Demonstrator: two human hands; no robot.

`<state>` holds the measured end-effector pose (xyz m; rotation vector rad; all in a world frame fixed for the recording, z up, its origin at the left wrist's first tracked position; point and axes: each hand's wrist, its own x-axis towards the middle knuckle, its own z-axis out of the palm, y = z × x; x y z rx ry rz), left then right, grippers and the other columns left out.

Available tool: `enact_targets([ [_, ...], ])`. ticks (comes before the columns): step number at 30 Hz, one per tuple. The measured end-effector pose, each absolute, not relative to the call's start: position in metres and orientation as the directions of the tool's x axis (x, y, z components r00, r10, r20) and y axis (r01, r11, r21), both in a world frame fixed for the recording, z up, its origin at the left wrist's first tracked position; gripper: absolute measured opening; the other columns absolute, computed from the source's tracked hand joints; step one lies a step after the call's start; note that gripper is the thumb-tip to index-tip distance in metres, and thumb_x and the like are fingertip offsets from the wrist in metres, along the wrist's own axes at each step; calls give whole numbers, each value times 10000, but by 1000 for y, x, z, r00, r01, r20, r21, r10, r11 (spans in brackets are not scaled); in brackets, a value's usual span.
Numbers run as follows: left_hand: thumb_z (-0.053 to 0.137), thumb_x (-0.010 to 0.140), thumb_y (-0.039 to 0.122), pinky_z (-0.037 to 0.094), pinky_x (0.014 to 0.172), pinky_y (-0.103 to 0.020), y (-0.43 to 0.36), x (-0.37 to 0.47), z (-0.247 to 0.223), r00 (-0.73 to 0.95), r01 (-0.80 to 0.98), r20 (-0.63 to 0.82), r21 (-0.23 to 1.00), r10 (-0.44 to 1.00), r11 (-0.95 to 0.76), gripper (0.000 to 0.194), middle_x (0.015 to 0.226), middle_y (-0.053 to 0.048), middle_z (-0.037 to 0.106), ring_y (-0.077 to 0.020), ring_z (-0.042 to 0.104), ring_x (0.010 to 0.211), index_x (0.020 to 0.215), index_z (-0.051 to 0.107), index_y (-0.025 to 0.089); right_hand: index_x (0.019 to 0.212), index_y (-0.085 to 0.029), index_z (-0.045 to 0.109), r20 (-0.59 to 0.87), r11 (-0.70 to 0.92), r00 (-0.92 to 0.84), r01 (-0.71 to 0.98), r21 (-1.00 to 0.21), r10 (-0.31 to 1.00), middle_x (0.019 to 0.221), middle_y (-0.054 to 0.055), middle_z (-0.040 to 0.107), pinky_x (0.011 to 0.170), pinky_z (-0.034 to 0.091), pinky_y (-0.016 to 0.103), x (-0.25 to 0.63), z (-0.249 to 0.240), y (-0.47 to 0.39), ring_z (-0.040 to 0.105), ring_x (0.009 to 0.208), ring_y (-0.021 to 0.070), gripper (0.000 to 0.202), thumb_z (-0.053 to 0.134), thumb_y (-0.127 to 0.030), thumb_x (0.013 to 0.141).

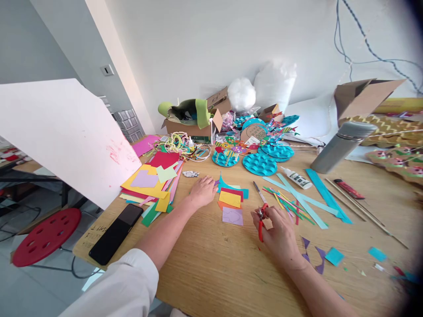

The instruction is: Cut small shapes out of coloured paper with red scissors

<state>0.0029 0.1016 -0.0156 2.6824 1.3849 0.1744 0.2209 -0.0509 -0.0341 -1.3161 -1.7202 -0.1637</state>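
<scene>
My right hand [280,231] is wrapped round a pair of red-handled scissors [261,225], held above the table with the blades mostly hidden by the fingers. Further left, my left hand [203,192] reaches out with its fingers bent together at a small purple paper piece [217,182], mostly hidden beneath the fingertips. Between both hands lie a lilac paper square [232,216] with a drawn outline, a yellow paper rectangle [229,199] with faint lines, and blue paper pieces [227,185]. A pen [259,191] lies just beyond the scissors.
Stacked coloured paper [145,179] and a black phone [116,234] lie at left. Thin paper strips [291,204], a glue bottle [296,178], wooden sticks [358,207] and a grey flask [342,147] are at right. Purple scraps [320,259] lie near my right wrist. Blue egg-tray pieces [259,164] stand behind.
</scene>
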Motion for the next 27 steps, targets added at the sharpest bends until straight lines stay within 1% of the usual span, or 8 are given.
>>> enact_targets([
  [2, 333, 968, 372, 242, 1168, -418, 99, 6, -17, 596, 795, -51, 174, 801, -581, 550, 1512, -175, 391, -269, 340, 1419, 1411, 449, 68, 777, -227, 467, 720, 404, 19, 817, -411, 694, 726, 28, 591, 611, 430, 290, 220, -34, -51, 551, 661, 178, 158, 584, -189, 875],
  [4, 318, 970, 380, 224, 1172, -450, 98, 4, -15, 595, 798, -88, 177, 799, -575, 555, 1541, -164, 339, -275, 295, 1444, 1438, 421, 99, 752, -232, 453, 711, 385, 38, 820, -424, 702, 703, 23, 581, 606, 423, 294, 219, -31, -51, 538, 648, 177, 173, 564, -189, 878],
  [7, 318, 968, 381, 216, 1174, -446, 101, -7, -9, 607, 790, -104, 188, 788, -584, 541, 1534, -151, 357, -262, 304, 1442, 1436, 430, 133, 735, -234, 444, 689, 362, 53, 820, -443, 723, 680, 17, 561, 588, 408, 290, 218, -28, -52, 522, 627, 172, 183, 547, -187, 879],
  [10, 292, 974, 387, 200, 1178, -424, 108, -19, -5, 607, 792, -138, 176, 782, -584, 543, 1513, -166, 391, -258, 321, 1434, 1409, 466, 112, 740, -233, 435, 684, 373, 54, 806, -460, 728, 674, 14, 549, 584, 411, 281, 217, -29, -52, 515, 630, 171, 189, 552, -190, 883],
  [17, 277, 980, 437, 192, 1178, -411, 110, -27, -11, 635, 771, -122, 168, 763, -614, 549, 1536, -159, 357, -241, 277, 1454, 1416, 457, 155, 749, -226, 443, 686, 375, 72, 793, -479, 724, 683, 9, 547, 593, 413, 272, 218, -34, -51, 513, 636, 162, 186, 566, -175, 879],
  [21, 291, 983, 406, 214, 1174, -389, 110, -27, -12, 635, 766, -85, 198, 768, -612, 490, 1507, -140, 414, -213, 303, 1442, 1345, 527, 175, 741, -228, 448, 680, 353, 109, 789, -502, 725, 665, 2, 540, 584, 411, 272, 218, -34, -50, 513, 623, 160, 182, 558, -191, 881],
  [24, 308, 982, 364, 242, 1165, -372, 112, -26, -11, 650, 746, -45, 229, 759, -625, 446, 1436, -119, 508, -207, 375, 1400, 1281, 577, 172, 730, -231, 441, 675, 347, 127, 780, -521, 727, 655, 0, 537, 582, 419, 275, 219, -36, -49, 516, 618, 161, 198, 563, -215, 885],
  [27, 334, 975, 339, 282, 1146, -369, 113, -24, -8, 671, 715, 8, 257, 741, -650, 396, 1314, -101, 606, -212, 459, 1326, 1184, 632, 182, 731, -232, 440, 679, 350, 130, 778, -522, 723, 659, 4, 547, 585, 431, 279, 219, -38, -49, 523, 613, 161, 203, 568, -226, 887],
])
